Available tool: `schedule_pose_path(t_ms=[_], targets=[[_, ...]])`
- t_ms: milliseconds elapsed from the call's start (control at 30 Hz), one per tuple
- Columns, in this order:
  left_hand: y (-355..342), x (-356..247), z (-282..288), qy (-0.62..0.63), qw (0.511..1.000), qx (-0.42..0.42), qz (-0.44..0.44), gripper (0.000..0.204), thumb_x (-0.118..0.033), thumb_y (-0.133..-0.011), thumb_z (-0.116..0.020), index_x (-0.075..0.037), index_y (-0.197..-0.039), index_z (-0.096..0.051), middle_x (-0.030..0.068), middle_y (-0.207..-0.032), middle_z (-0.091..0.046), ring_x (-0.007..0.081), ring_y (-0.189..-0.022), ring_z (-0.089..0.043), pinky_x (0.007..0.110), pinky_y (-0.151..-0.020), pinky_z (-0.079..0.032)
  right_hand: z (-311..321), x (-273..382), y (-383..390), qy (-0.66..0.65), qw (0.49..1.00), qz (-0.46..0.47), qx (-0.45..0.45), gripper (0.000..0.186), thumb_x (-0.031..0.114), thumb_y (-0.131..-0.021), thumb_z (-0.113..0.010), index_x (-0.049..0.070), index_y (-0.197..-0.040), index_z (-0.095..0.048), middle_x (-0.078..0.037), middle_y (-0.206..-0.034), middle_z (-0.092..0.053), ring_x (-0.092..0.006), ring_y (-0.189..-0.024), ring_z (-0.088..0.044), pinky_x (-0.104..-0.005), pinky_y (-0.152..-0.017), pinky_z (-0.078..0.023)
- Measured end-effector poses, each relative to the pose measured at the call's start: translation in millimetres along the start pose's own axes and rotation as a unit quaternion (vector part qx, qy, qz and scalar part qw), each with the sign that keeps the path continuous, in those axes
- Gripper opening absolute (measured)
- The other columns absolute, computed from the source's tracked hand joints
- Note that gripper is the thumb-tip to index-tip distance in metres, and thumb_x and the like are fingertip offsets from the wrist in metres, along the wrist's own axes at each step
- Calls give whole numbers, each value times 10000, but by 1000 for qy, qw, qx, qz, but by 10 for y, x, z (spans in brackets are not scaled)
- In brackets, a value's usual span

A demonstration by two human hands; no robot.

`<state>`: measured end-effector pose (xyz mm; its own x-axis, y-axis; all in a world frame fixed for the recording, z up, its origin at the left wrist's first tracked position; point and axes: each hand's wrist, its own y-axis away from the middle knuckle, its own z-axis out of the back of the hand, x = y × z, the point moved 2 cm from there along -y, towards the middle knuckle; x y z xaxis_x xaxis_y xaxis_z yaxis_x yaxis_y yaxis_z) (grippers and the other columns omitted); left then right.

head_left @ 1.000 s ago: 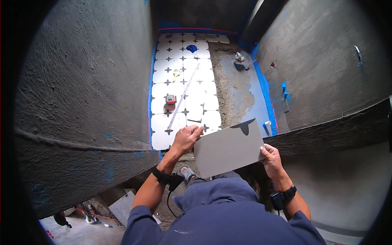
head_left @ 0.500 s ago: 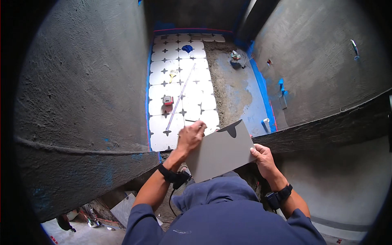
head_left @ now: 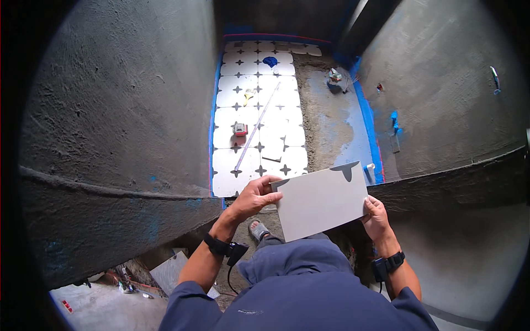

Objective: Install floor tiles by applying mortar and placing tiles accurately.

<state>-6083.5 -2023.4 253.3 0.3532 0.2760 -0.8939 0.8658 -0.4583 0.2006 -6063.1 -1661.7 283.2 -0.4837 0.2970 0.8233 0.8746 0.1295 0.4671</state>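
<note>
A pale cut tile with dark patches at its upper corners is held in front of me, tilted, its right end higher. My left hand grips its upper left corner, thumb on the face. At the right edge, my right hand is closed on it, thumb on the rim. Beyond the tile lies a floor of white tiles with dark star shapes. On them sit a red laser level or similar small device, a long straight strip and a small black L-shaped piece.
Farther off are a yellow-handled tool, a blue cloth or bag and a container with a bag. Rough mortar borders the tiles. Dark plastered walls rise on both sides. A low ledge crosses nearer me.
My left hand has moved from above the tile's upper edge to grip its left corner. The tile has turned flatter toward me, and the whole view has shifted slightly.
</note>
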Motion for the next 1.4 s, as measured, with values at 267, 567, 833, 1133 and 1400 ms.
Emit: schedule_pose_path(t_ms=[267, 567, 833, 1133, 1400], targets=[[1, -147, -194, 39, 999, 14, 5, 417, -56, -892, -643, 43, -1269, -493, 103, -1082, -641, 132, -946, -623, 276, -817, -513, 95, -118, -28, 0, 1000, -17, -13, 310, 299, -976, -527, 21, -1090, -606, -53, -972, -690, -141, -858, -669, -322, -782, -544], [-126, -16, -118, 13, 1000, -10, -1, 350, -190, -966, -568, 69, -1202, -554, 97, -978, -664, 129, -845, -643, 277, -754, -536, 150, -130, 2, -11, 1000, 0, -11, 308, 271, -980, -527, 3, -1114, -596, -61, -982, -686, -141, -879, -666, -326, -806, -538], [-122, 34, -56, 39, 999, -25, 2, 471, -367, -994, -456, 53, -1160, -589, 113, -913, -673, 165, -796, -658, 303, -737, -538, 124, -103, 18, -16, 1000, 5, -14, 303, 256, -974, -543, -5, -1119, -591, -63, -999, -681, -138, -901, -661, -319, -819, -532], [-30, 249, 38, 21, 993, -16, 114, 347, -144, -830, -724, -30, -1102, -541, 27, -918, -636, 92, -806, -611, 253, -753, -498, 46, -86, -86, 8, 1000, 17, -17, 289, 265, -967, -563, 5, -1085, -601, -39, -949, -673, -106, -852, -641, -282, -794, -512], [66, 426, -108, 87, 991, 34, 100, 381, -131, -840, -725, -22, -1149, -529, 32, -1010, -613, 95, -883, -601, 238, -777, -488, -301, -76, -107, -168, 983, 22, 75, 498, 276, -910, -639, 90, -1329, -444, -51, -1226, -591, -183, -1123, -580, -406, -993, -456]])
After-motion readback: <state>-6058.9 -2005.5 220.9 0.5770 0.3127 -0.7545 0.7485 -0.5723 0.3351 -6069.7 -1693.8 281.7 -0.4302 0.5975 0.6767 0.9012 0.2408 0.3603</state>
